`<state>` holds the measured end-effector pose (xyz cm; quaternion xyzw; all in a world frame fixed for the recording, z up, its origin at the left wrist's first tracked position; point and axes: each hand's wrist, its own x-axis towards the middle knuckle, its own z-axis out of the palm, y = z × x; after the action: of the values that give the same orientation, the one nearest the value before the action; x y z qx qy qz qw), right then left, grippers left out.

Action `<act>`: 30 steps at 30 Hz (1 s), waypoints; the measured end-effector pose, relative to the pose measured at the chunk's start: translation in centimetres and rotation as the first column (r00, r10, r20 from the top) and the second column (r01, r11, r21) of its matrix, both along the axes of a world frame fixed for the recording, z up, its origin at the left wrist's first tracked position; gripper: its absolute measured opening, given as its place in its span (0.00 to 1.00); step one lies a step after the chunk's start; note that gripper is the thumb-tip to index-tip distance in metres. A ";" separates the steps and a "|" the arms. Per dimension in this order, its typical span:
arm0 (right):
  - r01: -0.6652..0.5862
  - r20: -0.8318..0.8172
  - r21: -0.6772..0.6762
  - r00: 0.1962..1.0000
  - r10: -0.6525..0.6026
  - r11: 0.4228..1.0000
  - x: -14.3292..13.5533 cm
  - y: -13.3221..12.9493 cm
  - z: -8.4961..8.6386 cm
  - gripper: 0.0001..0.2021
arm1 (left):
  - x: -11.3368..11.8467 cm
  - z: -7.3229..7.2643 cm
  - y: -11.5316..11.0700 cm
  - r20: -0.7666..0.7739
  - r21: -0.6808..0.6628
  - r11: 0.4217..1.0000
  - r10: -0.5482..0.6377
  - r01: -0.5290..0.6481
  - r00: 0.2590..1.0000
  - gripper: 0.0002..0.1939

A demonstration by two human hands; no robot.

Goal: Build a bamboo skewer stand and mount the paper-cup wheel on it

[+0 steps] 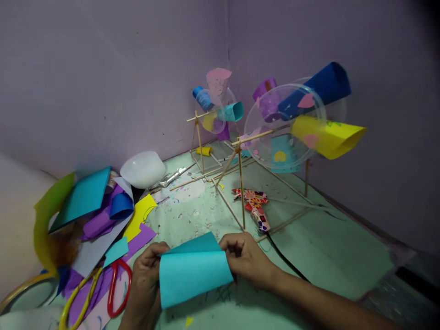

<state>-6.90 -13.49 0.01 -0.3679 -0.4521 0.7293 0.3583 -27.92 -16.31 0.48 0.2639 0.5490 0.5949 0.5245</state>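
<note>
A turquoise sheet of paper (194, 275), bent over on itself, is held just above the table between both hands. My left hand (148, 275) grips its left edge, with the fingers curled at the upper corner. On the other side, my right hand (245, 256) pinches the paper's right edge between thumb and fingers. Beyond the right hand lies a flower-patterned glue gun (256, 206) with a black cord. Two wheel models of clear plastic discs (285, 128) stand on wooden stick frames, with rolled coloured paper cups (328, 135) around them.
Paper scraps (142, 238), yellow-handled scissors (82, 293) and red-handled scissors (118, 288) crowd the left side. A white bowl (143, 169) and loose sticks (189, 181) lie toward the back. Purple walls (120, 78) meet behind the table (333, 243).
</note>
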 end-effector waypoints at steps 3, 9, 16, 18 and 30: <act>-0.043 -0.017 -0.052 0.999 0.042 0.998 -0.1 0.1 0.1 0.04 | -0.2 -0.1 0.0 0.011 0.003 1.000 -0.011 0.011 1.000 0.14; -0.014 0.044 -0.009 0.999 0.014 1.000 0.1 0.1 0.4 0.03 | 0.0 -0.2 0.0 0.011 0.003 0.995 -0.104 0.104 0.994 0.12; 0.028 0.190 0.186 0.980 -0.064 0.982 0.3 0.1 0.5 0.05 | -0.9 1.0 0.3 -0.207 -0.165 0.893 -0.446 0.418 0.871 0.07; 0.024 0.221 0.274 0.971 -0.088 0.961 0.3 0.0 0.4 0.06 | -1.6 1.5 0.4 -0.263 -0.209 0.843 -0.537 0.496 0.802 0.06; -0.009 0.252 0.431 0.961 -0.111 0.902 0.4 -0.2 0.4 0.10 | -3.4 1.5 0.5 -0.370 -0.208 0.870 -0.493 0.447 0.787 0.12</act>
<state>-6.47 -13.74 0.42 -0.3880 -0.6360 0.5453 0.3843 -31.34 -15.81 1.96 0.4825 0.5950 0.3453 0.5421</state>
